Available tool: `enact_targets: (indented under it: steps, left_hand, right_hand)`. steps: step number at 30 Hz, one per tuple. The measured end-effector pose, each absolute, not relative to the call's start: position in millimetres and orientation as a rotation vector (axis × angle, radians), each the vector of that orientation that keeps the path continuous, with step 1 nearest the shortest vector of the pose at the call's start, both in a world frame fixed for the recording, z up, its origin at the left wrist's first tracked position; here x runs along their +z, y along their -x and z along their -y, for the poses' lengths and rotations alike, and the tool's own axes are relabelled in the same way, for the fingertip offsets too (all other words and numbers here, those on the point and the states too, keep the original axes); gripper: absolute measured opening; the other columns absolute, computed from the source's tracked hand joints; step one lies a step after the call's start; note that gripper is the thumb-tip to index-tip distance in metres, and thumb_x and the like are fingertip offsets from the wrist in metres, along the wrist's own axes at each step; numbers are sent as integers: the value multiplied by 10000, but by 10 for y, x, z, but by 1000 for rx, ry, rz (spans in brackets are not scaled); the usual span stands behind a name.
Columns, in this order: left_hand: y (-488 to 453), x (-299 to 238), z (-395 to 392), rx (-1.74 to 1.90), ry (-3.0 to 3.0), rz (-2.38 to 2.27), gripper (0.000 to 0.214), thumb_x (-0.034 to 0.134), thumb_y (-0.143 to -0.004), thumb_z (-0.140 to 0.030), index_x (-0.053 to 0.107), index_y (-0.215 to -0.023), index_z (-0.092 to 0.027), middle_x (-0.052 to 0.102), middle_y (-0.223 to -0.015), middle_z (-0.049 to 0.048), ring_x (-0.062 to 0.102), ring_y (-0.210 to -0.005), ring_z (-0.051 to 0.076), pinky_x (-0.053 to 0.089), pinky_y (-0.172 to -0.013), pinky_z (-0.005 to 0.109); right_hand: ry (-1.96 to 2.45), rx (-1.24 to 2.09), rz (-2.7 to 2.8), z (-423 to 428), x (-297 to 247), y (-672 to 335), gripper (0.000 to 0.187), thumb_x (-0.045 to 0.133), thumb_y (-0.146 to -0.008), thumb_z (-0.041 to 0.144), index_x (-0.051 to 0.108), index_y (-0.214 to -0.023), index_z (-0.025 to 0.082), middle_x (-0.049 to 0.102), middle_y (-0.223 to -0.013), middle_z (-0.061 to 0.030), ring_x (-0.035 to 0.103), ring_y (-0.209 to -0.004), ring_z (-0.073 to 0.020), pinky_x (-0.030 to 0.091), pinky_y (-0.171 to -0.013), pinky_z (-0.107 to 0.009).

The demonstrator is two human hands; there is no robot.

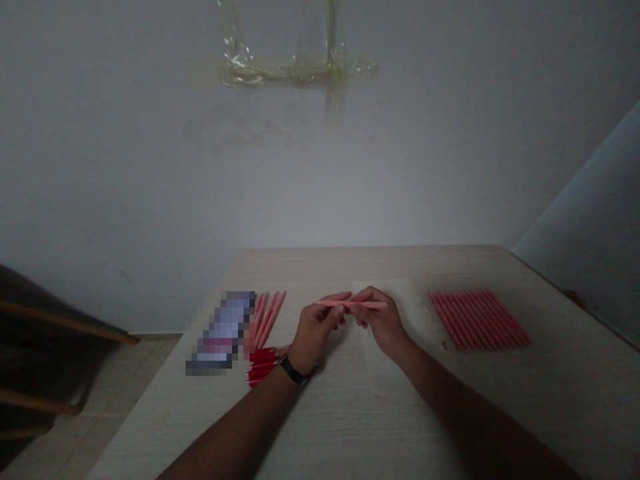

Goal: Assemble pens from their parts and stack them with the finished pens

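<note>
My left hand (316, 330) and my right hand (381, 321) meet over the middle of the wooden table (350, 413). Together they pinch a thin pink pen (353, 304), held level between their fingertips, the left on its left part and the right on its right part. A black band sits on my left wrist. Below my left hand lie several red pen caps (261, 365). A few pink pen barrels (267, 315) lie just left of that hand. A pale sheet of paper (400, 300) lies under my right hand.
A neat row of several pink pens (480, 319) lies on the right side of the table. A blurred rectangular item (223, 332) sits at the left. A plain wall with tape marks (300, 67) stands behind. A dark chair (40, 360) is at the far left.
</note>
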State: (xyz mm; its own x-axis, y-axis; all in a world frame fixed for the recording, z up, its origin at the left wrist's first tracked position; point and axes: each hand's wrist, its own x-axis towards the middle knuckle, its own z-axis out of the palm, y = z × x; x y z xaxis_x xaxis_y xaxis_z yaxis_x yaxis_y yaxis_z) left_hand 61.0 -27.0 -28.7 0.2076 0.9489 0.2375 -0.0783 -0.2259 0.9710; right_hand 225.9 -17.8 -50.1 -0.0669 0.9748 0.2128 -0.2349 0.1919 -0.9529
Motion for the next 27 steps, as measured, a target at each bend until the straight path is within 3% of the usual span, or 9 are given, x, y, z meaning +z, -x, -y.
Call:
enact_targets:
  steps: [3, 12, 20, 27]
  left_hand:
    - [-587, -282, 231, 1303, -1308, -854, 368, 666, -887, -444, 731, -1071, -131, 728, -862, 79, 579, -647, 134, 446, -597, 253]
    - [-432, -220, 88, 1492, -957, -870, 388, 698, -843, -438, 665, -1071, -125, 743, -950, 93, 617, -641, 116, 410, -538, 224]
    - [-431, -220, 83, 1496, -986, -906, 378, 681, -844, -446, 656, -1056, -134, 749, -934, 88, 618, -629, 120, 414, -531, 228]
    - [-420, -221, 72, 1447, -995, -920, 396, 693, -827, -463, 661, -1050, -138, 750, -958, 93, 620, -630, 124, 425, -535, 236]
  right_hand:
    - [856, 1165, 1251, 147, -474, -2327, 307, 743, -804, 457, 650, -936, 196, 650, -711, -4, 515, -545, -115, 388, -480, -232]
    - [906, 869, 1520, 146, -337, -2502, 340, 640, -901, 334, 640, -1218, 213, 600, -792, 2, 558, -703, -137, 441, -640, -254]
    - [922, 886, 1633, 137, -356, -2536, 375, 616, -916, 319, 640, -1279, 226, 618, -803, 0, 562, -703, -134, 457, -655, -256]
    - [915, 914, 1624, 107, -342, -2583, 335, 617, -898, 320, 671, -1210, 211, 631, -788, -7, 554, -676, -134, 458, -628, -254]
